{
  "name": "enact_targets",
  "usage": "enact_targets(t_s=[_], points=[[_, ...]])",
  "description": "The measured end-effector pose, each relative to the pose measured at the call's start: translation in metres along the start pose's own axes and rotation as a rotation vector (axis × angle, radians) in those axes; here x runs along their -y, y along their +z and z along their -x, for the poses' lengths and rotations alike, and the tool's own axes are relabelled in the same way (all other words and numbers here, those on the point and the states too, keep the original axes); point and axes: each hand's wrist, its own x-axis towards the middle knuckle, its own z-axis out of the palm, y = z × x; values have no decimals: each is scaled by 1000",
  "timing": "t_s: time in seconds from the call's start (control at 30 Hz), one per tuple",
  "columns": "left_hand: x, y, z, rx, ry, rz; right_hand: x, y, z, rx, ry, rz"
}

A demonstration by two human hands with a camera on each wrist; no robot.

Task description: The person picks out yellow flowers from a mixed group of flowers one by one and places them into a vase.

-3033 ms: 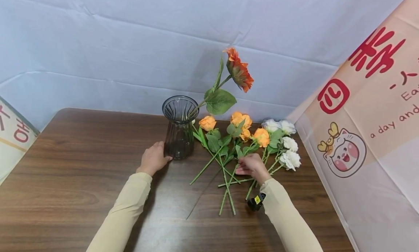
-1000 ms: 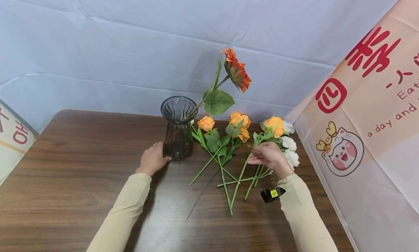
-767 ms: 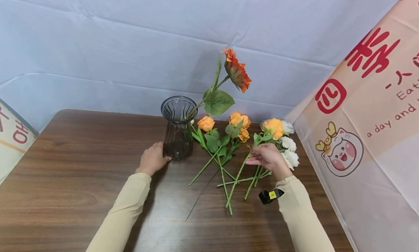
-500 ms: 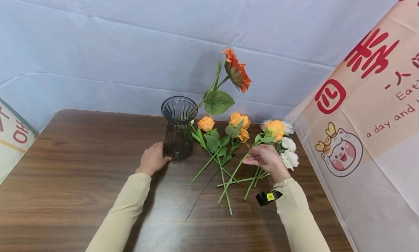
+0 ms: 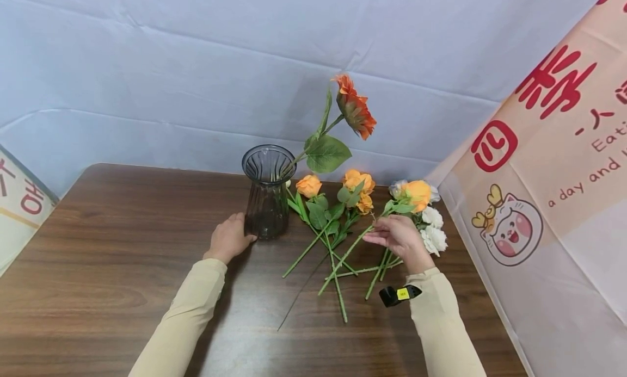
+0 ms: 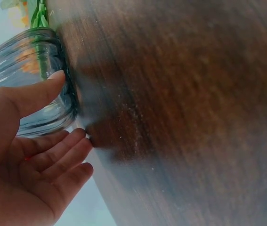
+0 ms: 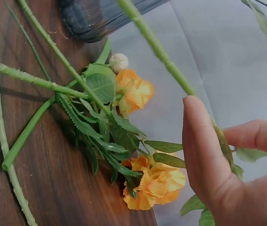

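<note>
A smoked-glass vase [image 5: 266, 208] stands upright near the back of the table, holding one orange sunflower-like flower [image 5: 356, 107] that leans right. My left hand [image 5: 228, 237] grips the vase low down; in the left wrist view the thumb [image 6: 39, 94] lies along the glass [image 6: 34, 61], with the fingers at its other side. To the right, my right hand [image 5: 399, 234] pinches the green stem [image 7: 164, 54] of an orange rose [image 5: 417, 195] between thumb and fingers. That rose's bloom overlaps the white flowers [image 5: 433, 238], and its stem slants down-left over other stems.
More orange roses [image 5: 309, 185] with crossing green stems lie on the wooden table [image 5: 122, 268] right of the vase. A thin dark stem [image 5: 299, 299] points toward the front. Pale cloth [image 5: 171, 67] hangs behind, and a printed banner [image 5: 553, 165] borders the right side.
My right hand took up an orange rose and moved right, then slightly back left. The rose's stem end has swung left toward the vase. My left hand has stayed at the vase.
</note>
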Motion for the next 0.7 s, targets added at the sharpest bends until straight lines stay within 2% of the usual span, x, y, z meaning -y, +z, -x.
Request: enact_targets(t_s=[0.7], points=[[0, 0, 2, -25, 19, 17, 7, 3, 8, 14, -55, -125]])
